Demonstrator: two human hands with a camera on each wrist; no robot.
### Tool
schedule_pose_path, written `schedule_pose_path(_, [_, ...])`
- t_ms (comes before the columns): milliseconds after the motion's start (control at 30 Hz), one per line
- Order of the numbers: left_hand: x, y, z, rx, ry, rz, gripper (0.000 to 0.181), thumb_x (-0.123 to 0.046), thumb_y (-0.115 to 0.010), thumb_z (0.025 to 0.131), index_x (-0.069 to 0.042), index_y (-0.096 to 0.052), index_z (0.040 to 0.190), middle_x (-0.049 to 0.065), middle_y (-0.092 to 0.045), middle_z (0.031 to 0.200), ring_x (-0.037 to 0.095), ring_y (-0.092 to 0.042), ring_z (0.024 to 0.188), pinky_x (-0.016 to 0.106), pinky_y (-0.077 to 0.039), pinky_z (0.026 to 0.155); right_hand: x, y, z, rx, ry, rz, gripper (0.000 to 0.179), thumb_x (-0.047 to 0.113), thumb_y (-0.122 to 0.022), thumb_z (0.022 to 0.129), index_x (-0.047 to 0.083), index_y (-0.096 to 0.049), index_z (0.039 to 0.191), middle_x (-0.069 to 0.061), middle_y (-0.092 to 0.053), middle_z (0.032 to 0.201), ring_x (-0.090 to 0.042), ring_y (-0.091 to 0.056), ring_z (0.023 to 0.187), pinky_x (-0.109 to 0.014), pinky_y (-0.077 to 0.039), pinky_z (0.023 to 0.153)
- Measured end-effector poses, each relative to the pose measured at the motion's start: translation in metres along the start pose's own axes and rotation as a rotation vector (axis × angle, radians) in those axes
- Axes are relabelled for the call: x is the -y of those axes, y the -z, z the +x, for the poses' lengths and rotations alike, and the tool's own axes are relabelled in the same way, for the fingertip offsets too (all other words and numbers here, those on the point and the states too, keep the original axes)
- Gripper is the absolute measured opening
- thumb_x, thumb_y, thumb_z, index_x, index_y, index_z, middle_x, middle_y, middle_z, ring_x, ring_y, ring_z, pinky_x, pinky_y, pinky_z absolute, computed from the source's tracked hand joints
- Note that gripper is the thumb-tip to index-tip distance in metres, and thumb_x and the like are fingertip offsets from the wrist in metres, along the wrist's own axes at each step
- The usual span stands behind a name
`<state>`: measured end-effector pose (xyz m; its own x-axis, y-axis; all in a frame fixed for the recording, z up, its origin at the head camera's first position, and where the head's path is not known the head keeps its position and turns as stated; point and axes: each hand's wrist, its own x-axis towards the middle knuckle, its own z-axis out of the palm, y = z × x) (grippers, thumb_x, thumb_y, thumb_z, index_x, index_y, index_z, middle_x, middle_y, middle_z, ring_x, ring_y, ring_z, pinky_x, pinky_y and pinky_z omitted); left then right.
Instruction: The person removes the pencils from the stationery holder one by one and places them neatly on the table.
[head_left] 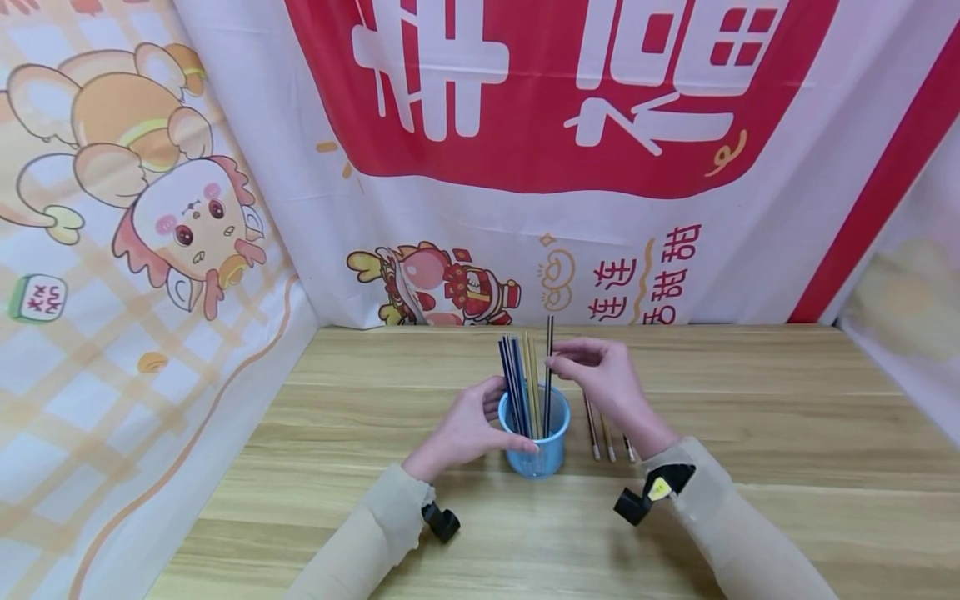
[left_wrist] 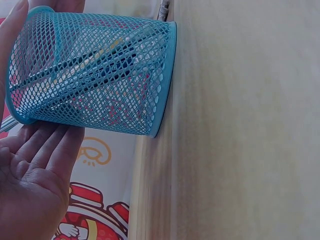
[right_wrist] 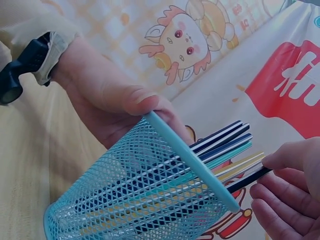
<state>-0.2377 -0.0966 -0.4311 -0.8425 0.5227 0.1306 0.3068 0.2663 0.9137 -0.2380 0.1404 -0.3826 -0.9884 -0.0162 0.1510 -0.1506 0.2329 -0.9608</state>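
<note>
A light blue mesh pencil cup [head_left: 536, 458] stands upright on the wooden table, holding several slim pencils [right_wrist: 220, 142] in dark, blue, green and yellow tones with silvery stripes. My left hand [head_left: 467, 427] holds the cup near its rim, thumb on the near side and fingers round the far side. With thumb and fingertips, my right hand [head_left: 606, 379] pinches the upper part of a black pencil [head_left: 551, 342], whose lower part is inside the cup. In the left wrist view, the mesh wall [left_wrist: 100, 75] shows the pencils slanting inside.
Several more pencils [head_left: 611, 450] lie on the table right of the cup, partly hidden under my right hand and forearm. A printed cloth [head_left: 465, 208] hangs along the table's back edge, and another patterned cloth [head_left: 150, 333] hangs at the left.
</note>
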Motion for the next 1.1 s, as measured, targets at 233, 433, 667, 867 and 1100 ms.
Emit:
schedule_pose_path(233, [0.000,-0.001,0.000,-0.005,0.010,0.009,0.092,-0.034,-0.095,0.071,-0.017,-0.049,0.148,-0.003,-0.057,0.143,0.014,-0.055,0.128,0.033,-0.044,0.109,0.003,0.004,0.002,-0.033,-0.001,0.028,0.036,0.023,-0.082,0.089,0.007,-0.072,0.119,-0.008,-0.074,0.104,-0.023,-0.072,0.092,-0.035,-0.060,0.084])
schedule_pose_path(433, [0.000,-0.001,-0.001,-0.011,0.011,0.012,0.092,-0.034,-0.096,0.070,-0.017,-0.049,0.148,-0.002,-0.056,0.143,0.015,-0.055,0.129,0.034,-0.044,0.109,0.007,0.008,0.002,-0.050,0.007,0.056,0.039,0.024,-0.082,0.089,0.005,-0.070,0.120,-0.010,-0.073,0.106,-0.023,-0.072,0.092,-0.033,-0.060,0.083])
schedule_pose_path(667, [0.000,-0.001,0.001,-0.010,0.004,0.003,0.090,-0.032,-0.096,0.070,-0.016,-0.050,0.147,-0.002,-0.058,0.141,0.015,-0.056,0.128,0.034,-0.044,0.109,0.010,0.015,0.001,-0.103,0.042,0.104,0.038,0.024,-0.081,0.090,0.003,-0.070,0.120,-0.012,-0.073,0.106,-0.020,-0.071,0.088,-0.034,-0.061,0.083])
schedule_pose_path(867, [0.000,0.000,0.001,-0.012,0.011,0.005,0.092,-0.033,-0.096,0.070,-0.014,-0.050,0.147,-0.001,-0.057,0.143,0.016,-0.055,0.129,0.034,-0.043,0.110,0.016,0.023,0.001,-0.164,0.101,0.170,0.037,0.020,-0.080,0.091,-0.001,-0.069,0.120,-0.010,-0.073,0.103,-0.018,-0.072,0.084,-0.030,-0.060,0.082])
schedule_pose_path(1100, [0.001,-0.001,0.000,-0.014,0.018,0.013,0.094,-0.034,-0.096,0.068,-0.014,-0.049,0.148,0.000,-0.056,0.144,0.016,-0.055,0.129,0.034,-0.043,0.109,0.024,0.035,-0.001,-0.227,0.139,0.250,0.033,0.017,-0.081,0.090,-0.001,-0.070,0.116,-0.006,-0.075,0.100,-0.018,-0.073,0.081,-0.029,-0.060,0.083])
